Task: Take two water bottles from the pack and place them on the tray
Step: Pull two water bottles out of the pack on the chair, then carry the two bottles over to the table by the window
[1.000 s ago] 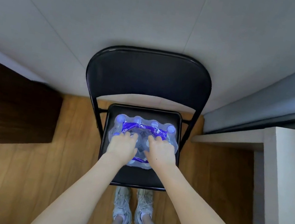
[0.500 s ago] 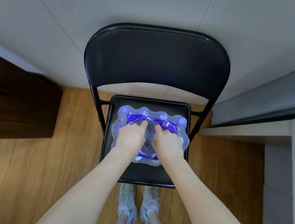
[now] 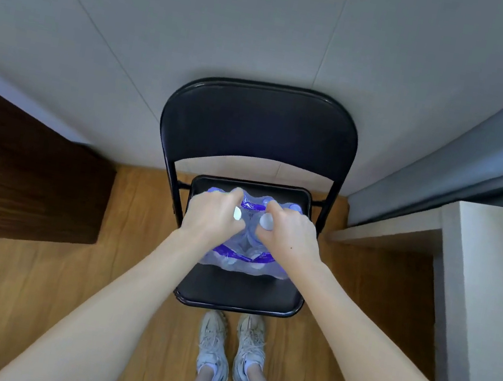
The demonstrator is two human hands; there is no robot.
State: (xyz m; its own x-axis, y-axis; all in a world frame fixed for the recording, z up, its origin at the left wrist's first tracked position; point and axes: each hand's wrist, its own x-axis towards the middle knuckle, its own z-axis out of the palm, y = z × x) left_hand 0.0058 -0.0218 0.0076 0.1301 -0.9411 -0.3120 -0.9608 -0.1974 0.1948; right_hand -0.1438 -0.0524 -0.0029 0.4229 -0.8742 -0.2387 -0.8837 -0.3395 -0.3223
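Gripping the shrink-wrapped pack (image 3: 241, 255) on the chair (image 3: 236, 291) seat, the left hand (image 3: 212, 217) and right hand (image 3: 289, 233) each clutch film near a cap; a hard tear could topple bottles off the near edge, and no tray is visible.

black chair (image 3: 257, 138), purple-banded clear pack (image 3: 244, 257)

Probably a home room: wood floor (image 3: 25, 302), folding chair (image 3: 257, 135), plain panelled wall (image 3: 238, 22).
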